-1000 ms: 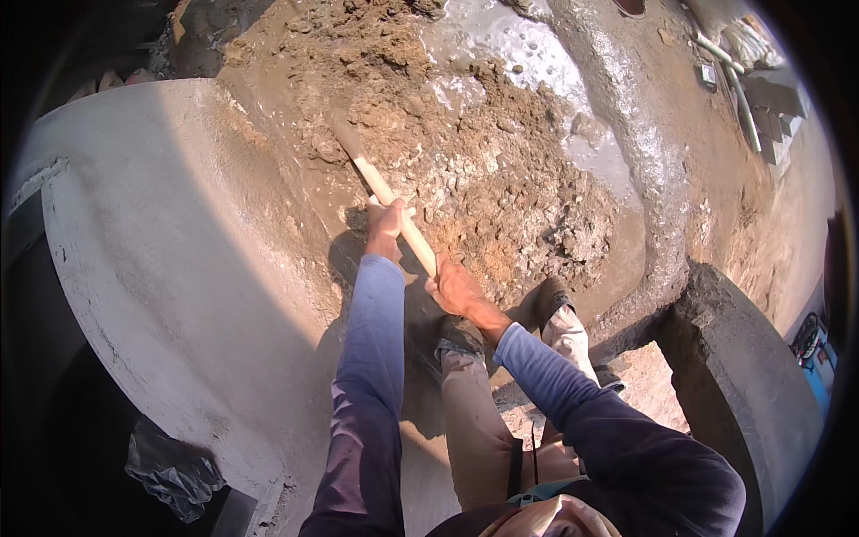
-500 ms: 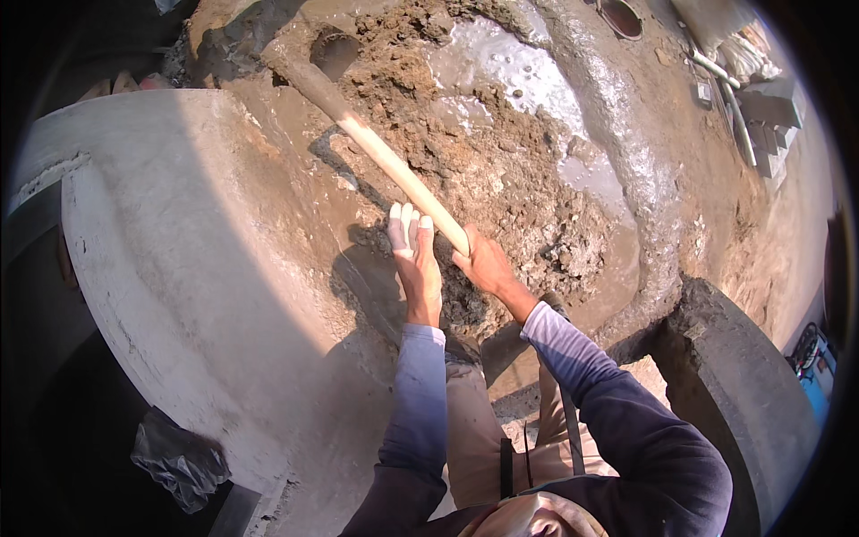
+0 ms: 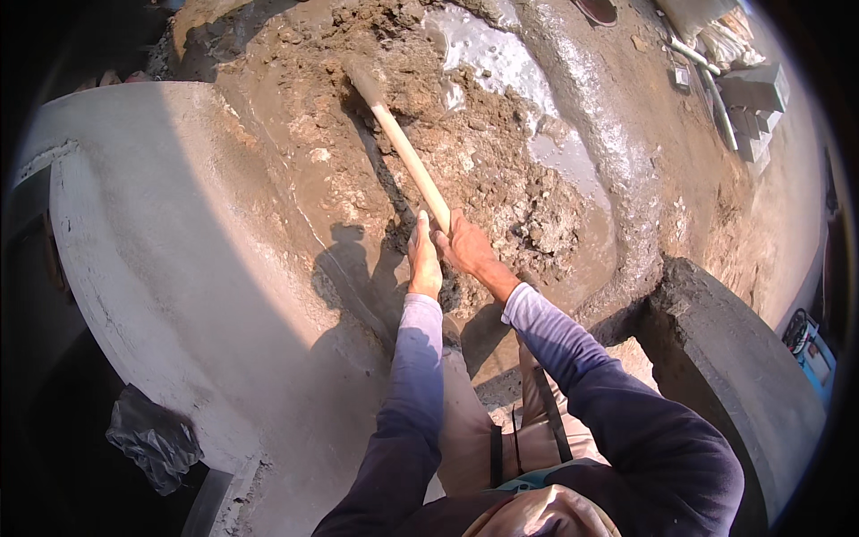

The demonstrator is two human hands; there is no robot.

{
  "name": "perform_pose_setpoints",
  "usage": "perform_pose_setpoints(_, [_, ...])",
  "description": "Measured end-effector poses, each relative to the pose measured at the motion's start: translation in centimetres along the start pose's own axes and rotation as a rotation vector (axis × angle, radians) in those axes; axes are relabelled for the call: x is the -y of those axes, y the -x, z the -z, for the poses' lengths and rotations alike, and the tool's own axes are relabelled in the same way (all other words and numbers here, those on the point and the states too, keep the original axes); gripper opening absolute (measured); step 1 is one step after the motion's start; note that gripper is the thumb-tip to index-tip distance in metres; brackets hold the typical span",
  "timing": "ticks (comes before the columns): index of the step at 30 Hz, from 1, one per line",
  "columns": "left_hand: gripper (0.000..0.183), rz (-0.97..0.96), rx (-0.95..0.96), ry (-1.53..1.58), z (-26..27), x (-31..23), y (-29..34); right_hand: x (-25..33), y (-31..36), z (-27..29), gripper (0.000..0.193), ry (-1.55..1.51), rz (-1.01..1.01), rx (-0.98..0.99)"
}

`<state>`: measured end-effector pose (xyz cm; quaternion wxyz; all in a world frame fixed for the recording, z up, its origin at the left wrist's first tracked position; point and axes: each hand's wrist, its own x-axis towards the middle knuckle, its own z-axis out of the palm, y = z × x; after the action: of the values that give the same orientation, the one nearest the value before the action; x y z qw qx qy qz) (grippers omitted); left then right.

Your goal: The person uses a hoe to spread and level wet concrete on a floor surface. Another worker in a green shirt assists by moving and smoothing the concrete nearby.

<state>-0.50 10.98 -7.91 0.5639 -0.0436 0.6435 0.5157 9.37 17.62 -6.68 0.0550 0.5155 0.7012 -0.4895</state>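
Note:
A hoe with a long, pale wooden handle (image 3: 413, 166) slants up and left from my hands into wet brown mortar (image 3: 501, 188). Its head is hidden in the mix, and the handle's far part is caked with mud. My right hand (image 3: 470, 246) wraps around the near end of the handle. Close against the handle's left side is my left hand (image 3: 424, 259), fingers stretched forward rather than wrapped; it sits right beside the right hand.
A pale curved concrete ledge (image 3: 179, 224) spans the left, with a black plastic bag (image 3: 154, 438) at its lower edge. Grey watery slurry (image 3: 510, 63) pools in the mix. On the right stand a concrete block edge (image 3: 716, 349) and stacked grey blocks (image 3: 753, 103).
The hoe's head has gone from showing at the upper left to being sunk in the mortar, farther right. The handle is steeper in view, and my left hand has turned edge-on beside it.

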Motion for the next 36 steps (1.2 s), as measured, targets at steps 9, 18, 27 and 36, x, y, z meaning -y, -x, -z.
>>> perform_pose_setpoints(9, [0.033, 0.418, -0.213, 0.356, 1.0, 7.1, 5.9, -11.4, 25.3, -4.4, 0.036, 0.124, -0.171, 0.228])
perform_pose_setpoints(18, [0.035, 0.091, -0.204, 0.442, 4.5, -0.6, 3.1, -4.0, 17.1, 0.2, 0.033, 0.261, 0.084, 0.256])
perform_pose_setpoints(27, [0.020, 0.660, -0.351, 0.368, -1.5, 14.8, 15.8, -8.4, 34.8, 5.4, 0.035, 0.193, -0.332, 0.472])
perform_pose_setpoints(36, [0.032, -0.029, -0.293, 0.213, -9.1, -0.5, 2.0, -8.8, 17.1, 8.5, 0.038, 0.059, 0.029, 0.188])
